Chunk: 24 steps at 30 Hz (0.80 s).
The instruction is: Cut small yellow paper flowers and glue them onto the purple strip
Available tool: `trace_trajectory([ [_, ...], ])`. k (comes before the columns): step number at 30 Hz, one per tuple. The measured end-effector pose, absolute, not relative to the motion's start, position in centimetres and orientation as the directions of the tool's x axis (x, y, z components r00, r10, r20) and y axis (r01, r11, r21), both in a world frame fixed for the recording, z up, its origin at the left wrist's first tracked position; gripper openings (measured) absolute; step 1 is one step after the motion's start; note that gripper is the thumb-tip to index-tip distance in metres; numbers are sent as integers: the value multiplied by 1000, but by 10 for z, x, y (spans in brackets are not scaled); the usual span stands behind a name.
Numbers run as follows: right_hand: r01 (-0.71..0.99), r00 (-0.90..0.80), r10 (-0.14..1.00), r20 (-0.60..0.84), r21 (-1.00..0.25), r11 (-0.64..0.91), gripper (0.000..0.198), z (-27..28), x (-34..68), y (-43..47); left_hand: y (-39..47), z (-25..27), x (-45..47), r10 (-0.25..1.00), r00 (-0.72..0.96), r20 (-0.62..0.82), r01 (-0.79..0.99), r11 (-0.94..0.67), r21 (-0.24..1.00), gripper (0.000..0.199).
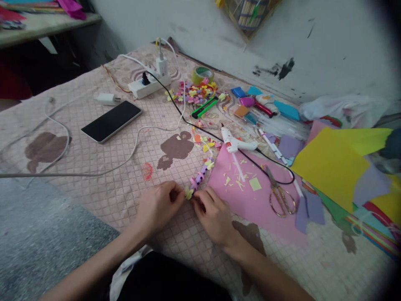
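Near the front of the table, a string of small paper flowers (199,177) in purple, pink and pale yellow lies between my hands, its white cord running up and away. My left hand (161,205) pinches the near end beside a yellow flower (188,192). From the other side, my right hand (214,214) has its thumb and fingertips closed at the same end. Just beyond my right hand is a pink sheet (225,205) with yellow paper scraps, a white glue gun (236,142) and gold-handled scissors (280,196).
A black phone (112,121), white charger (107,98) and power strip (149,85) are at the left. Cables cross the table. Paper flowers (197,92), a tape roll (202,75) and a green cutter (204,107) sit at the back; coloured sheets (328,167) pile up right.
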State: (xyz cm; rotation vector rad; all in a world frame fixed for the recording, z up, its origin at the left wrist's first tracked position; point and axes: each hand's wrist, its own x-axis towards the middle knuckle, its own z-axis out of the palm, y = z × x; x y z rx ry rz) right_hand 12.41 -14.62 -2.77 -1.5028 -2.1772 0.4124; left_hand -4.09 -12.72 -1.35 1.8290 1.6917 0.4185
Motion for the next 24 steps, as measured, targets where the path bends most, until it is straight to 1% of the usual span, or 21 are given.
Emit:
trace_trajectory([
  [8,807,-307,930,202,-463,367,12,-27,125,-146,-127,-10,-42,971,160,-180,788,-16,616,20],
  [15,806,-313,932,184,-467,363,10,-27,125,-147,-129,-3,-45,950,223,-218,755,-27,655,22],
  [19,804,-311,932,185,-472,362,11,-28,125,-146,-130,-4,-44,949,211,-235,775,-16,632,21],
  [24,804,-309,930,196,-468,366,11,-30,125,-147,-131,-5,-44,956,210,-206,781,-38,623,17],
])
